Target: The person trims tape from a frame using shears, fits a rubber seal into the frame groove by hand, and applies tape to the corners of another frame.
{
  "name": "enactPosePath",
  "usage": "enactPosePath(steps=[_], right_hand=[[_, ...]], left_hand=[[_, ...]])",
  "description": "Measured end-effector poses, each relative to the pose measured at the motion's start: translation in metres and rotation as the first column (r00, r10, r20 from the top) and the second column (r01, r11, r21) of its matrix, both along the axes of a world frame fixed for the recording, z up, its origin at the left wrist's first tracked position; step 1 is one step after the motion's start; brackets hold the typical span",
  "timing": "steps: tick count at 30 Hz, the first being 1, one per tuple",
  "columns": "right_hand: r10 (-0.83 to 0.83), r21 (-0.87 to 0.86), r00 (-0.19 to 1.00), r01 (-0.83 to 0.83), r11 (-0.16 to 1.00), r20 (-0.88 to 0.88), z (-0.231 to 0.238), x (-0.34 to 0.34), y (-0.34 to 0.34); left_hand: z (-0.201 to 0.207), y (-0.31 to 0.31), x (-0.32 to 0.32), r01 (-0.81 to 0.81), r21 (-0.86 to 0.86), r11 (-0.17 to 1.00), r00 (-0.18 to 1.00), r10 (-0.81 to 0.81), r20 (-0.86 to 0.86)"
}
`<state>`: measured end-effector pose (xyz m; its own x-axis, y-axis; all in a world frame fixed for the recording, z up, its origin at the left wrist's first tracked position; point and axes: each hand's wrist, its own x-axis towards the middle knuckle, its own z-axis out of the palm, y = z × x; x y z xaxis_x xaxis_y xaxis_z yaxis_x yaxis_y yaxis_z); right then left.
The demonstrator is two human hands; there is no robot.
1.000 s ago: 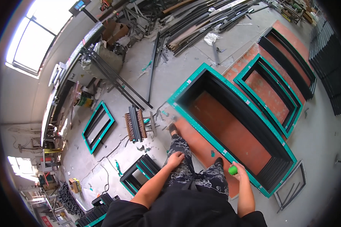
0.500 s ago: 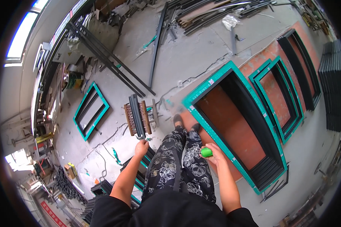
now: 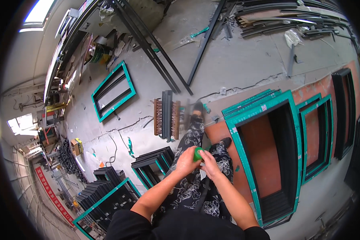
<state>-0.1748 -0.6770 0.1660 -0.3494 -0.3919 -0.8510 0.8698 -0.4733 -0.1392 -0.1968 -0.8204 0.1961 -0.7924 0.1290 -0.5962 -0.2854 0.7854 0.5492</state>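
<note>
The left hand (image 3: 185, 162) curls its fingers around a green cylinder (image 3: 197, 154); the right hand (image 3: 210, 165) touches it, its grip unclear. Handling looks underway; what remains is hidden. Right of the fingers, a green-faced frame (image 3: 248, 115) sits untouched.

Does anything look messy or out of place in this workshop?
Yes, some litter: crumpled clear plastic lies on the floor by the heap of long strips, and a twisted green scrap lies farther left. Both look like discarded waste. I see no spill.
</note>
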Motion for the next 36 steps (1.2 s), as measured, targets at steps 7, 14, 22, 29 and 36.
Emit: enactPosePath(steps=[7,14,22,29,36], right_hand=[[0.026,0.246,1.000,-0.027,0.969,0.005,-0.069,-0.043,-0.011],[0.090,0.341,0.956,-0.187,0.921,0.279,-0.148,-0.040,-0.035],[0.153,0.279,0.928,-0.255,0.926,0.340,-0.160,-0.084,-0.096],[0.006,0.366,0.945,-0.131,0.921,0.326,-0.165,-0.117,-0.104],[-0.100,0.403,0.909,-0.079,0.912,0.404,-0.182,-0.102,-0.101]], left_hand=[[-0.179,-0.186,-0.075,-0.487,-0.346,0.802,0.846,0.532,0.042],[-0.364,-0.302,-0.130,-0.396,-0.549,0.736,0.870,0.492,0.032],[-0.366,-0.307,-0.181,-0.343,-0.624,0.702,0.849,0.516,0.114],[-0.402,-0.301,-0.382,-0.451,-0.207,0.868,0.889,0.416,-0.193],[-0.473,-0.275,-0.574,-0.822,0.027,0.569,0.564,0.820,-0.093]])
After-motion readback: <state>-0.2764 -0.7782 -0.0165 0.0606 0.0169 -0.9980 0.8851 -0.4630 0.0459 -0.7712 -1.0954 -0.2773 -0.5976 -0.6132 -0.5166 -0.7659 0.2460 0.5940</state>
